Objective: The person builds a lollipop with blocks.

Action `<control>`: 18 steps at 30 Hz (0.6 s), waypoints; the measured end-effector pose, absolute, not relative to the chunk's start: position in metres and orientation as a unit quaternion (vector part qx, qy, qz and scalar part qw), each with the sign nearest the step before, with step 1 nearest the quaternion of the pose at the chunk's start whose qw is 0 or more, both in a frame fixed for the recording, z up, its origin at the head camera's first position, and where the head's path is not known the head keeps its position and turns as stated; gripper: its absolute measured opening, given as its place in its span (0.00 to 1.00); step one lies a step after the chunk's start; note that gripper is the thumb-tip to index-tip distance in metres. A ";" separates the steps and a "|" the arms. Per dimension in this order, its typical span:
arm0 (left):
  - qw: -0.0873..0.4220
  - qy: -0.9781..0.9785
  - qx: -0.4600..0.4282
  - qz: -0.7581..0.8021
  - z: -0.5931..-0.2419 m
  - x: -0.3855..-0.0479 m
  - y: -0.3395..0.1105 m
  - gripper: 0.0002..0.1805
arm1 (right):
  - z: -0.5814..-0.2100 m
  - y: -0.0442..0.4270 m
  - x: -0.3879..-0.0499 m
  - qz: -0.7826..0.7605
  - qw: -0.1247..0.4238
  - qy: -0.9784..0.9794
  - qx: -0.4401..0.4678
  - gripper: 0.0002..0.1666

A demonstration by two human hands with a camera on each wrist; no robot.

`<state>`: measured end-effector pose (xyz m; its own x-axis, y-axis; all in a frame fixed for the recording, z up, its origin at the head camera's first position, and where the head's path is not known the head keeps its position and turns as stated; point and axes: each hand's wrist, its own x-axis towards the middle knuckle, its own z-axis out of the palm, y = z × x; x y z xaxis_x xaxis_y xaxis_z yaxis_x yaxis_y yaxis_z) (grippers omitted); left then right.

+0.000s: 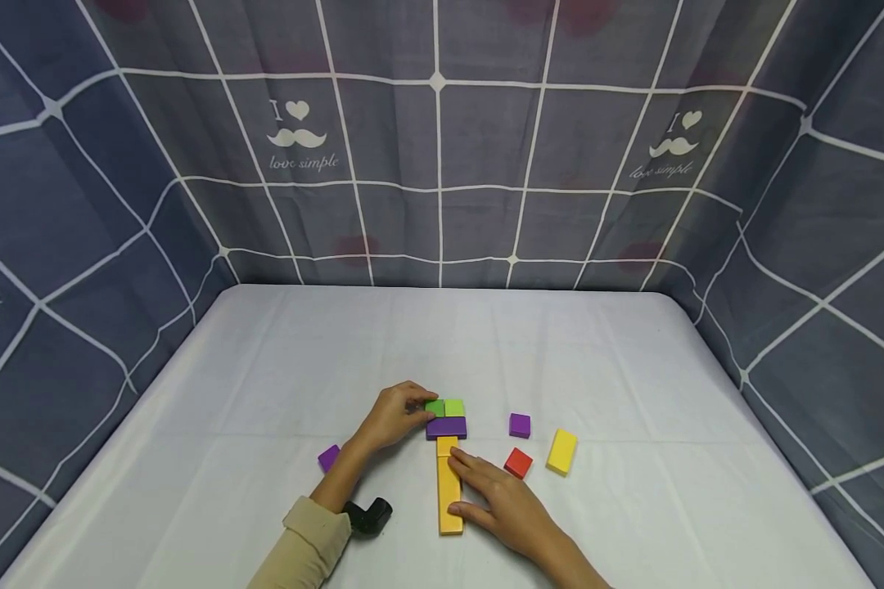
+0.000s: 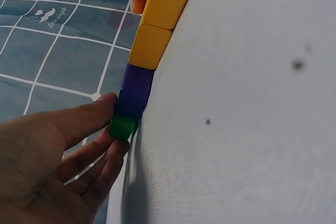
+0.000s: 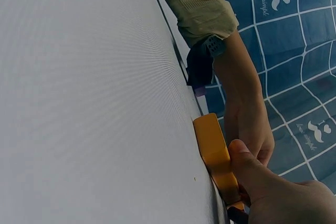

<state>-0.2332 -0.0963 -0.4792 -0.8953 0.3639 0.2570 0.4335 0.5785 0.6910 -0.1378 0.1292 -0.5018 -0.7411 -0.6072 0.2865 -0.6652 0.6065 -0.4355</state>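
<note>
Left hand: the left hand (image 1: 396, 415) is pinching the dark green block (image 1: 438, 406) at the far end of the row, thumb on the near corner, fingertips round the far edge.
Green pair: dark green sits to the right of that hand's palm, with the lime green block (image 1: 453, 407) just beyond it, side by side. Left hand's clearly the nearer one.
Purple bar: the purple bar (image 1: 446, 428) lies crosswise, touching the greens' near side.
Yellow column: long axis runs straight away from the person, square to the purple bar. The short yellow block (image 1: 447, 446) butts against the bar; the long yellow block (image 1: 447, 499) comes after, nearer the person.
Right hand: the right hand (image 1: 502, 501) has its fingers spread, not wrapped round anything, index and thumb touching the column's right side.
Loose stuff: red block (image 1: 518, 463) just beside the right hand, purple cube (image 1: 519, 424) beyond it, loose yellow block (image 1: 562, 452) further right, other purple block (image 1: 327, 458) by the left forearm, all on the white counter (image 1: 670, 368).
Headcount: greens 2, purples 3, red 1, yellows 3 by my count, though fingers could be hiding another seam.
</note>
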 end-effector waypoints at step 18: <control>0.044 -0.888 -0.212 -0.405 -0.479 -0.231 -0.096 0.14 | -0.503 0.129 -0.138 0.261 0.065 -0.892 0.362 0.35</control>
<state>-0.2308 -0.0960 -0.4794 -0.9061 0.3415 0.2498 0.4126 0.5817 0.7010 -0.1385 0.1293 -0.5033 -0.7292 -0.6127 0.3047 -0.6803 0.6011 -0.4194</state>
